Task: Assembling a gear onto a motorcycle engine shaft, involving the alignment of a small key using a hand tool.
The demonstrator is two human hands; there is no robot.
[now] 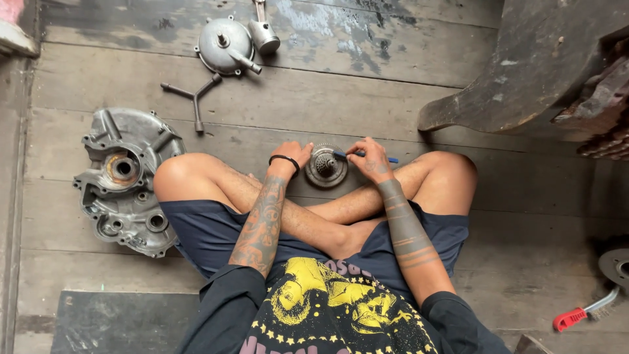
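Sitting cross-legged on wooden floor (367, 98). Left hand (293, 156) closed on round gear part (325, 166), steadying it at floor middle, before the shins. Right hand (369, 159) gripping blue brush (362, 155), tip touching the gear. Engine casing (124, 180) near left edge.

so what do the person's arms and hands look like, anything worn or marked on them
Both forearms are covered in tattoos: dense patterns on the left, bands on the right. Black sleeves are pushed up above the elbows. The left hand has a black band at its wrist; the right hand wears nothing.
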